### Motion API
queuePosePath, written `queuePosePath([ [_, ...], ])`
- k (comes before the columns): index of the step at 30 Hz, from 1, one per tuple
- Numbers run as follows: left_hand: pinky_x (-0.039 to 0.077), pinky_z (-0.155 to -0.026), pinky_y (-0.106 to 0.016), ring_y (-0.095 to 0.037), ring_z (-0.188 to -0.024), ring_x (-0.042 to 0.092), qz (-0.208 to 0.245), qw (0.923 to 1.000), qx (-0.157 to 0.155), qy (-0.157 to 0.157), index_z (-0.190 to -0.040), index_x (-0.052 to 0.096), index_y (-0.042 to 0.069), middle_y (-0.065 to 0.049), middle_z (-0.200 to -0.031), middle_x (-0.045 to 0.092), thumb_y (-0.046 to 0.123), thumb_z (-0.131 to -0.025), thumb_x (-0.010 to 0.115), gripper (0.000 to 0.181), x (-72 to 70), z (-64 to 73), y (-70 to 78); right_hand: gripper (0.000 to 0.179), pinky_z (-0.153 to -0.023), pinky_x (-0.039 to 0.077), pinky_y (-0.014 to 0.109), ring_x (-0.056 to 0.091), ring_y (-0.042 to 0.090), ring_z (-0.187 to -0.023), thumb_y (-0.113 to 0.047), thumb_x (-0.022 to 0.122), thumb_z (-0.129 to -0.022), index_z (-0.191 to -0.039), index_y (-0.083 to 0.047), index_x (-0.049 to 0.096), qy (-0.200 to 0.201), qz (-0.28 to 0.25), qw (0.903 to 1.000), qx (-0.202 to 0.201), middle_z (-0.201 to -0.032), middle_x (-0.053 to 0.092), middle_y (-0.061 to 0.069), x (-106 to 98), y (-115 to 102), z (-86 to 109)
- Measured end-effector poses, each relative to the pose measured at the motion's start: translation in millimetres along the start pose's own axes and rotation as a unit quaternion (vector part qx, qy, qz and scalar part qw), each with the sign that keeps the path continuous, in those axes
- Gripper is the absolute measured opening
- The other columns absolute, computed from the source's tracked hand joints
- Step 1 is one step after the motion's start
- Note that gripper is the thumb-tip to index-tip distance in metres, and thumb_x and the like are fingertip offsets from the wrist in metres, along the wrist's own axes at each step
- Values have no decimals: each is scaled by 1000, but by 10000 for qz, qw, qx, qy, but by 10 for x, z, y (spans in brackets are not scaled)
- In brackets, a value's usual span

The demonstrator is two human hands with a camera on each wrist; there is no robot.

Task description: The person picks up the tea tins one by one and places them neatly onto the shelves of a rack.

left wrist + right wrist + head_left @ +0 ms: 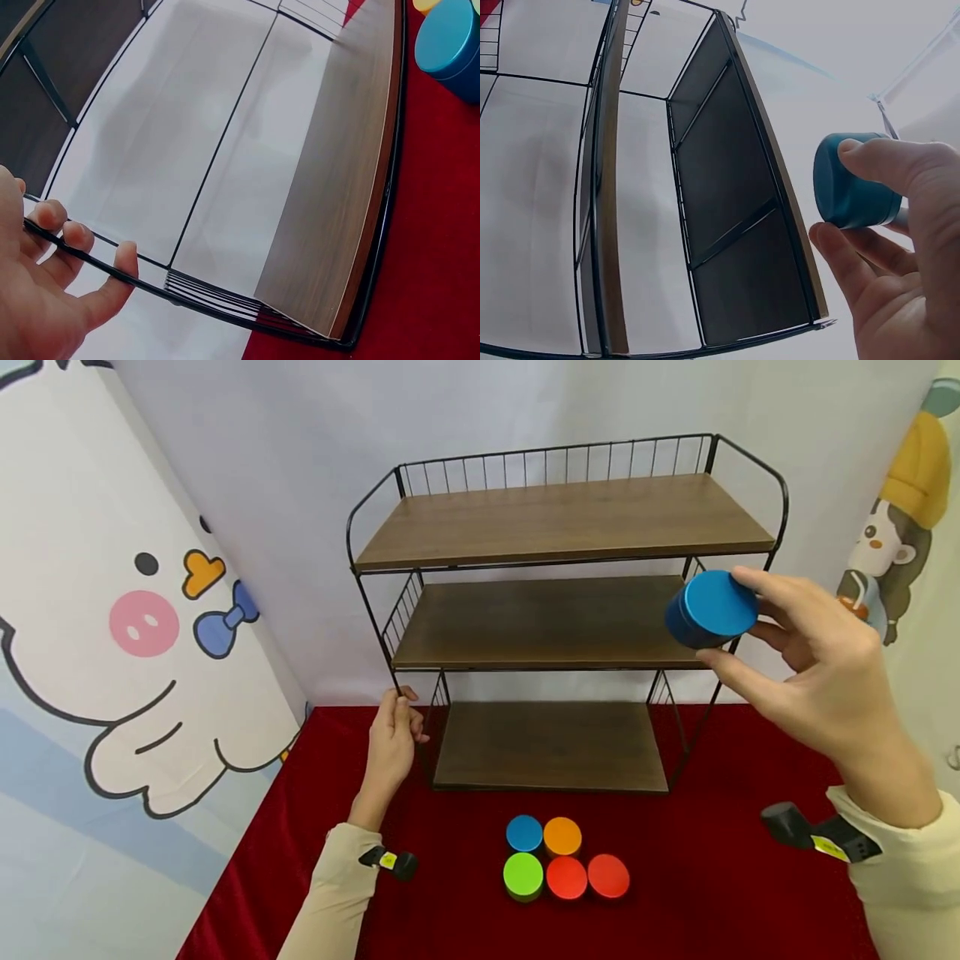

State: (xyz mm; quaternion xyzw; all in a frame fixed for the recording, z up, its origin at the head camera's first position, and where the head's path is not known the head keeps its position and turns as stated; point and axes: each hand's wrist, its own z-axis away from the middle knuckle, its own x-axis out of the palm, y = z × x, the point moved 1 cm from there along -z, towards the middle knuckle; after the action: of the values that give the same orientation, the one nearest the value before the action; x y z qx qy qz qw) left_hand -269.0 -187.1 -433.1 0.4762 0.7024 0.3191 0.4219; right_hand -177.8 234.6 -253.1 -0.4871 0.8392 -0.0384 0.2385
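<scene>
My right hand [828,672] holds a round blue tin [722,603] between thumb and fingers, raised in front of the right side of a three-tier shelf rack [547,622]. In the right wrist view the tin [847,191] appears beside the edge of a shelf board [735,187], its side gripped by thumb and fingers. My left hand [392,735] grips the rack's thin black side post [375,625] at the lower left. Seen from the left wrist, its fingers [126,262] curl round the black metal bar.
On the red cloth [712,877] before the rack stand a blue tin [524,833], an orange tin [562,837], a green tin [522,875] and two red tins [566,878], grouped close together. Behind the rack hangs a pale wall sheet [525,402]; a cartoon-print panel [67,585] stands at left.
</scene>
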Motion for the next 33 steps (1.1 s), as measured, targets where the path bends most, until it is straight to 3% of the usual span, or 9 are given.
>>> queuePosePath([
  [8, 61, -66, -50, -45, -67, 54, -66, 9997, -213, -58, -120, 49, -7, -27, -76, 48, 15, -114, 29, 31, 16, -2, -16, 89, -96, 49, 11, 63, 2, -117, -64, 73, -85, -131, 11, 62, 75, -38, 9999, 57, -127, 64, 0, -54, -16, -81],
  [11, 61, -66, -49, -47, -68, 54, -30, 9997, -236, -78, -122, 48, -7, -32, -77, 48, 13, -114, 28, 30, 14, -5, -22, 89, -96, 49, 11, 63, 1, -115, -64, 73, -84, -132, 10, 62, 121, 9, 9999, 44, -125, 66, 4, -67, -17, -123],
  [15, 61, -64, -46, -43, -67, 54, 31, 9999, -167, -27, -119, 50, -3, -29, -76, 48, 19, -114, 30, 30, 8, -6, -25, 88, -97, 49, 12, 64, 1, -116, -63, 72, -85, -134, 9, 61, 126, 33, 9999, -90, -124, 67, 17, -85, -5, -180],
  [22, 60, -61, -40, -34, -63, 53, 62, 10000, 8, -25, -116, 50, -3, -19, -72, 46, 23, -114, 30, 33, -1, -5, -6, 79, -99, 50, 15, 63, 2, -118, -54, 76, -87, -137, 6, 60, 49, -34, 10000, -26, -129, 65, 7, -98, 2, -296],
  [28, 59, -59, -32, -30, -61, 53, 83, 10000, 4, 2, -116, 51, -2, -16, -71, 46, 22, -114, 31, 31, -2, 2, -2, 72, -98, 48, 11, 59, -1, -117, -49, 76, -89, -136, 5, 62, 40, 233, 9996, -173, -127, 65, 26, -37, 27, -421],
  [31, 59, -60, -33, -29, -61, 53, 92, 10000, -3, 1, -116, 51, -2, -17, -71, 46, 22, -114, 31, 31, 5, -1, -1, 59, -98, 48, 10, 58, -3, -118, -26, 82, -89, -134, 6, 62, 87, 376, 9989, -278, -126, 65, 29, 11, 54, -479],
  [33, 59, -60, -34, -28, -61, 52, 95, 10000, -2, -13, -116, 51, -1, -17, -71, 46, 22, -114, 31, 31, 12, -5, -3, 59, -98, 48, 11, 58, -5, -118, 1, 86, -81, -134, 6, 62, 121, 430, 9985, -305, -125, 65, 29, 42, 75, -515],
])
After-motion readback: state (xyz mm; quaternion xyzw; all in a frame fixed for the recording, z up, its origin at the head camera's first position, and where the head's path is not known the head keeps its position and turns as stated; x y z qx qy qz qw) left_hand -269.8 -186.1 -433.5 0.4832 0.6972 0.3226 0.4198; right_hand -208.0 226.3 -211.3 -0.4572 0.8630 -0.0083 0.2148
